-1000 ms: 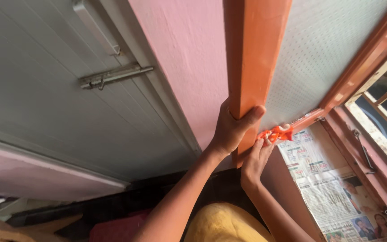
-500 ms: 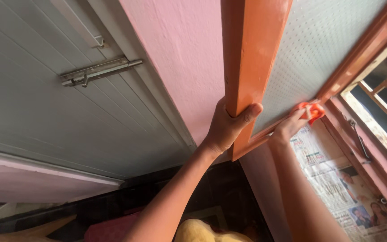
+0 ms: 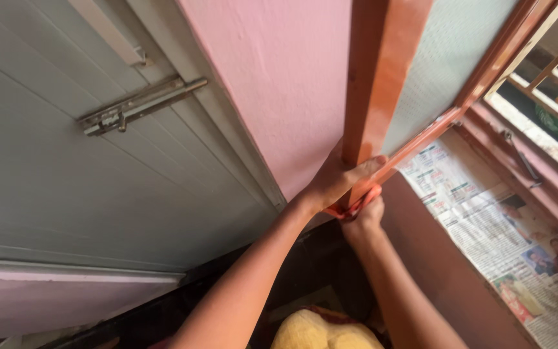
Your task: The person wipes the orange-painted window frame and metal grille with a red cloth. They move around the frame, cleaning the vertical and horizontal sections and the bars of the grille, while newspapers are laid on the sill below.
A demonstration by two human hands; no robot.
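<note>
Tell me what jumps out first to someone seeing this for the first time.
The glossy orange window frame running down the upper middle draws the eye, with the left hand gripping its lower corner. Just beneath, the right hand presses an orange cloth against the frame's bottom edge. To the left, a metal slide bolt sits on a grey door; newspaper lines the sill at right.

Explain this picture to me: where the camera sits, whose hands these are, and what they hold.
The camera sits on a person's head, looking at their own two bare hands. The left hand grips the bottom corner of an orange-painted wooden window frame with frosted glass. The right hand, just below it, presses a small orange cloth against that corner. Left of the frame is a pink wall, then a grey door with a metal sliding bolt. Newspaper sheets lie on the sill at the right.
</note>
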